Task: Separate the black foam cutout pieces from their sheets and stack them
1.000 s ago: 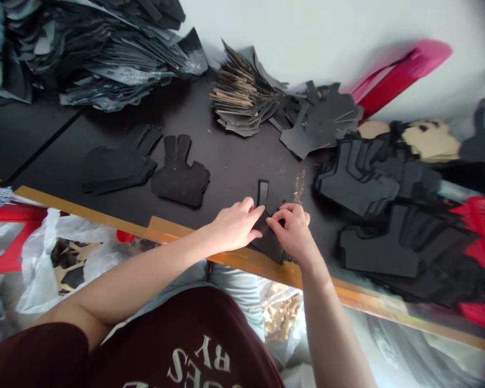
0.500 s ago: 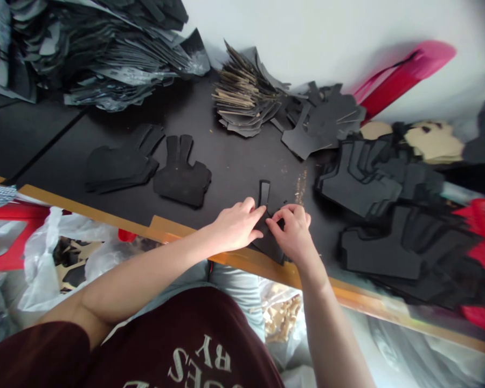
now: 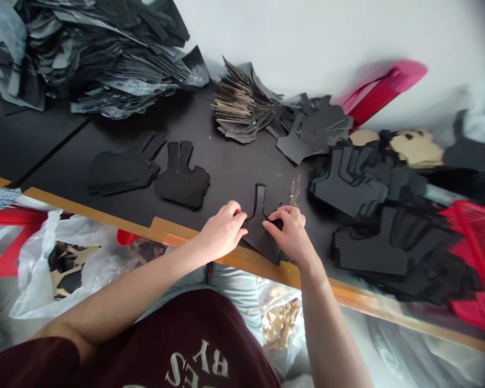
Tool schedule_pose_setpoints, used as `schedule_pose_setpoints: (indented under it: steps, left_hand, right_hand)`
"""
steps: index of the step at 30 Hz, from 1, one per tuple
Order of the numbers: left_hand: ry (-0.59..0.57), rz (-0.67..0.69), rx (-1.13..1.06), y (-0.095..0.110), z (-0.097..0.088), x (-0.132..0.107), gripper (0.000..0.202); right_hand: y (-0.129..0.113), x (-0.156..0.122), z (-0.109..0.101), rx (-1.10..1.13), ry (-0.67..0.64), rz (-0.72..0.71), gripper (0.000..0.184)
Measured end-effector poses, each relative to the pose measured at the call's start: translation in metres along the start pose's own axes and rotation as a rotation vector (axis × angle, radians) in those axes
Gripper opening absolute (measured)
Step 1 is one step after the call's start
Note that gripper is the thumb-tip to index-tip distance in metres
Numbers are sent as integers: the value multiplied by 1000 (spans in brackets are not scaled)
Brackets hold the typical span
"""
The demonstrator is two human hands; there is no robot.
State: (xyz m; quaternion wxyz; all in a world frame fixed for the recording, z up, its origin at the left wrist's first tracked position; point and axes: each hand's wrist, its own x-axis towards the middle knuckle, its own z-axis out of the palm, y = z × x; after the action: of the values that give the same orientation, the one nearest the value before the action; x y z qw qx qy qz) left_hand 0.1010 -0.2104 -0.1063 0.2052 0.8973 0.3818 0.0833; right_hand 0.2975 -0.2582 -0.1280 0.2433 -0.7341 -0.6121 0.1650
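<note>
A black cut-out piece [image 3: 257,237] is being handled at the near edge of the tabletop [image 3: 226,156], between the left hand [image 3: 223,231] and the right hand [image 3: 291,234]. The hands are being kept close together without touching each other, and the narrow upright strip of the piece is being left uncovered ahead of them. The right hand's fingers are being curled over the piece, but whether it is being gripped by the left hand or only pressed at its edge cannot be told. Its lower end is reaching the orange wooden edging [image 3: 173,235] just in front of the hands.

Ahead and to the left of the hands, a low stack of black cut-outs [image 3: 123,171] and a single black cut-out [image 3: 181,186] are lying flat. To the right of the right hand, large black stacked cut-outs [image 3: 350,188] are being kept in overlapping piles, with a red plastic basket [image 3: 475,242] beyond them. Farther ahead, a fanned stack of tan-edged pieces [image 3: 240,105] and a heap of grey-black sheets [image 3: 105,59] are lying untouched. Judging by how things lie, only one piece is being worked on, while most pieces are being left in the piles, so much appears to remain.
</note>
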Motion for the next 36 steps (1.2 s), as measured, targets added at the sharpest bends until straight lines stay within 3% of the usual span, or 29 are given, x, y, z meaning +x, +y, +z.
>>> schedule_pose_setpoints:
  steps: [8, 13, 15, 18, 20, 22, 26, 31, 36]
  left_hand:
    - [158, 56, -69, -6, 18, -12, 21]
    - [193, 14, -238, -5, 13, -14, 23]
    - [159, -48, -436, -1, 7, -16, 24]
    - [82, -194, -939, 9, -2, -16, 40]
    - [99, -267, -1232, 17, -6, -15, 50]
    - [178, -308, -1367, 24, -8, -13, 50]
    - [302, -344, -1402, 28, -9, -12, 41]
    - [311, -378, -1508, 32, -3, -17, 29]
    - [344, -402, -1496, 34, 6, -19, 27]
  right_hand:
    - [-9, -2, -3, 86, 9, 49, 18]
    - [-20, -8, -18, 291, -99, 100, 21]
    - [-25, -10, -24, 362, -96, 121, 23]
    - [-34, -13, -29, 468, -25, 149, 26]
    - [-40, -14, -30, 527, 22, 158, 26]
    - [-45, -16, -29, 585, 56, 163, 29]
    - [-50, -21, -27, 646, 33, 209, 35]
    - [-59, -25, -25, 707, 14, 238, 31]
    - [-68, -28, -22, 554, 80, 231, 27]
